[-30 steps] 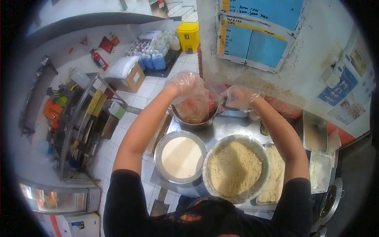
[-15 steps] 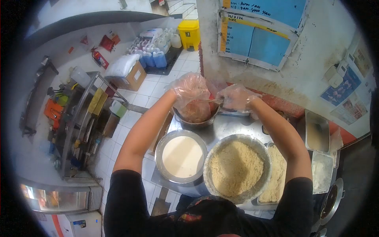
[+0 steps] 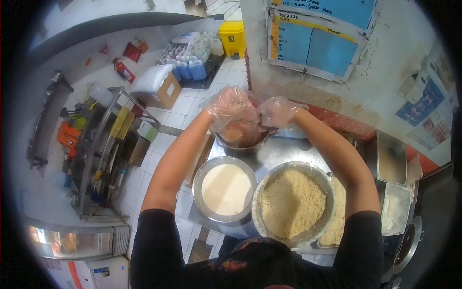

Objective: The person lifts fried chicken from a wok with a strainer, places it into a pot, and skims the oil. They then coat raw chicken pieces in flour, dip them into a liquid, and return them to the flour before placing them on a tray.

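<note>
Both hands wear clear plastic gloves and meet over the far pot [image 3: 243,144], a steel one at the far edge of the steel counter [image 3: 284,154]. The left hand [image 3: 232,107] is curled around the top of a clear bag [image 3: 239,131] of reddish-brown food, gripping it closed; the bag hangs from that grip down into the pot. The right hand [image 3: 276,111] is just right of the left, touching it or the bag's top; whether its fingers are clamped on the bag cannot be told. Near the pot, on the left, a round bowl [image 3: 224,189] holds a pale cream batter, filled close to the rim. Just right of it, touching or nearly so, a larger bowl [image 3: 293,203] is heaped with tan crumbs. A tray [image 3: 337,226] with more crumbs lies partly under that bowl's right side. Further right sit two rectangular pans [image 3: 392,161], the nearer with a whitish powder. Bare counter shows only between the pot and the bowls. The counter's left edge drops to a white tiled floor [image 3: 154,159]; a wall [image 3: 385,62] stands close behind the pot.
</note>
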The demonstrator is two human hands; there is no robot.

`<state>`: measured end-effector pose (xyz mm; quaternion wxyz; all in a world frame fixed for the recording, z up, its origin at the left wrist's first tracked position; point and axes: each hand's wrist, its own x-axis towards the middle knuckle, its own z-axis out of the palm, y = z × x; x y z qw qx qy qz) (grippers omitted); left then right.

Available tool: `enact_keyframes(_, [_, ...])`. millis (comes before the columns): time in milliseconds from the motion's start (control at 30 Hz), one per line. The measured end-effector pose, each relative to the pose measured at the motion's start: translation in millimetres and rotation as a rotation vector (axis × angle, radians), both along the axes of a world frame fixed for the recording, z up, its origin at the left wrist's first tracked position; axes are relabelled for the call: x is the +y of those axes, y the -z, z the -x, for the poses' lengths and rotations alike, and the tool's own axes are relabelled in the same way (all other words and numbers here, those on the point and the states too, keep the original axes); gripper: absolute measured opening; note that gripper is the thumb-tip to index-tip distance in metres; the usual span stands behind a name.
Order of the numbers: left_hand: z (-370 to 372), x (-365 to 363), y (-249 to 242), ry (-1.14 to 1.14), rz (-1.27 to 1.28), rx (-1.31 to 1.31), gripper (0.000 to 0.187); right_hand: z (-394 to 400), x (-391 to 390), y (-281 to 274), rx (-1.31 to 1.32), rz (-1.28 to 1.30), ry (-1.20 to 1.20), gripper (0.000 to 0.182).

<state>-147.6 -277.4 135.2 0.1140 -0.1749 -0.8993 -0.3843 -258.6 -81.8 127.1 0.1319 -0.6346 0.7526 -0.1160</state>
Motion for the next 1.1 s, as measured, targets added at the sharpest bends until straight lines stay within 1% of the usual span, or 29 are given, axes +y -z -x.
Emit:
enact_keyframes(133, [1,-1,5,-0.048,0.057,0.018,0.018,8,-26,22,-0.037,-0.063,0.003,0.034])
enact_keyframes(233, [4,-15,12,-0.049,0.006,-0.034,0.018,5,-35,22,-0.007,-0.076,-0.038,0.037])
enact_keyframes(300, [5,-15,14,-0.133,0.069,-0.079,0.017,-13,-35,5,-0.078,-0.154,0.186,0.042])
enact_keyframes(333, [6,-17,15,-0.132,0.071,-0.079,0.017,-13,-38,0,-0.078,-0.152,0.187,0.042])
enact_keyframes(400, [4,-22,16,-0.125,0.045,-0.02,0.016,-15,-43,-10,-0.112,-0.228,0.188,0.049])
enact_keyframes(500, [5,-24,16,-0.159,-0.016,-0.051,0.015,-27,-46,-21,-0.162,-0.268,0.218,0.053])
enact_keyframes(533, [6,-24,16,-0.157,-0.015,-0.052,0.015,-22,-51,-7,-0.165,-0.268,0.22,0.053])
enact_keyframes(567, [6,-23,16,-0.161,-0.051,-0.058,0.015,-12,-62,18,-0.157,-0.192,0.164,0.055])
enact_keyframes(600, [5,-22,15,-0.166,-0.086,-0.063,0.016,-12,-66,23,-0.149,-0.115,0.108,0.056])
enact_keyframes(633, [4,-22,13,-0.167,-0.085,-0.065,0.016,-10,-67,28,-0.152,-0.115,0.107,0.056])
enact_keyframes(700, [3,-23,7,-0.187,-0.037,0.016,0.017,-15,-65,17,-0.068,-0.18,0.147,0.056])
enact_keyframes(733, [2,-20,6,-0.184,-0.038,0.014,0.017,-16,-68,28,-0.071,-0.181,0.15,0.056])
enact_keyframes(800, [6,-16,5,-0.229,-0.009,-0.045,0.018,-20,-70,43,-0.042,-0.01,0.18,0.043])
enact_keyframes(833, [10,-16,6,-0.221,-0.009,-0.04,0.018,-15,-67,47,-0.037,-0.008,0.188,0.043])
enact_keyframes(900, [13,-21,17,-0.295,-0.048,0.185,0.019,-31,-44,8,0.069,-0.12,0.142,0.038])
enact_keyframes(933, [12,-24,16,-0.289,-0.052,0.185,0.019,-31,-34,-2,0.07,-0.123,0.149,0.038])
enact_keyframes(1000, [8,-32,21,-0.484,-0.225,0.121,0.018,-23,0,-12,0.16,-0.335,0.205,0.036])
enact_keyframes(1033, [6,-32,23,-0.584,-0.074,0.171,0.019,-20,31,-17,0.096,-0.225,0.207,0.034])
enact_keyframes(1067, [4,-32,27,-0.573,-0.085,0.168,0.019,-17,68,-16,0.032,-0.115,0.21,0.033])
enact_keyframes(1100, [2,-32,35,-0.625,-0.059,0.255,0.019,-8,102,-6,-0.106,-0.142,0.233,0.033])
